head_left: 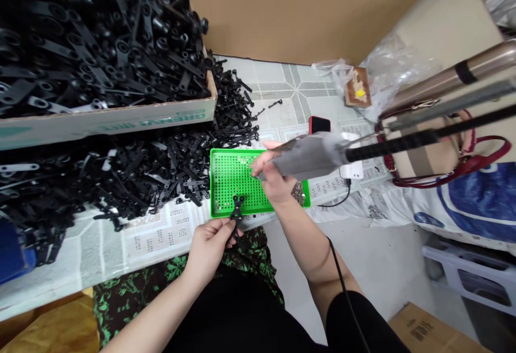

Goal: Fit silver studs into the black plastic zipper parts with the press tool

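My left hand [213,243] pinches a small black plastic part [237,209] with a forked upper end, held over the near edge of a green tray [212,181]. A grid of holes covers the tray's floor, and small metal screws [298,194] are heaped at its right end. Above the tray, my right hand [278,181] is wrapped round a grey electric screwdriver [308,155]. The tool lies slanted in my grip, apart from the black part. Its tip is hidden behind my fingers.
Black plastic parts fill a cardboard box [173,114] at left and lie piled [169,162] before it. A black coiled cord [403,141] runs right from the screwdriver. Behind the tray are a red-edged phone [320,124] and a wooden block [357,87]; a handbag [423,151] sits right.
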A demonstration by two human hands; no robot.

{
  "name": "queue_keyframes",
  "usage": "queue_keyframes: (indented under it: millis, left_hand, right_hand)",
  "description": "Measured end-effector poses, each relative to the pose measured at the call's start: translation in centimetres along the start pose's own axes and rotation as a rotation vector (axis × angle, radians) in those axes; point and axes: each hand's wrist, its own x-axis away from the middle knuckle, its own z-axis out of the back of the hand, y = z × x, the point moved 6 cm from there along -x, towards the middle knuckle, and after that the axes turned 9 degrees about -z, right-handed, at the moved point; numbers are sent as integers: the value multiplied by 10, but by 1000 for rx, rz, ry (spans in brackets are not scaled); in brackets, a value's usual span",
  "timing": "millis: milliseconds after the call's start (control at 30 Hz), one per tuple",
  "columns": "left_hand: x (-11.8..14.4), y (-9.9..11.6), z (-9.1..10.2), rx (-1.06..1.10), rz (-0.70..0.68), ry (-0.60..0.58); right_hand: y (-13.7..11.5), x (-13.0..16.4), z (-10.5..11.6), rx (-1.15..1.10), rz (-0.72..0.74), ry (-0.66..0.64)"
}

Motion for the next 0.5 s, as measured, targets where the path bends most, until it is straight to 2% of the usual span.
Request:
queue_keyframes:
  millis: [100,133,233,333,500]
  left_hand:
    - [0,0,0,0,16,9]
    - [0,0,0,-3,23,14]
    - [0,1,0,-16,38,9]
    - [0,2,-1,-33,34,-12]
    - [0,2,0,-35,32,-16]
  right_hand:
    - [-25,8,4,-118,180,79]
    - [-32,13,3,-148,193,79]
    - [-42,29,-9,-246,111,-36]
    - [-40,47,-24,-344,0,-177]
    - [-34,58,-32,-399,-28,-223]
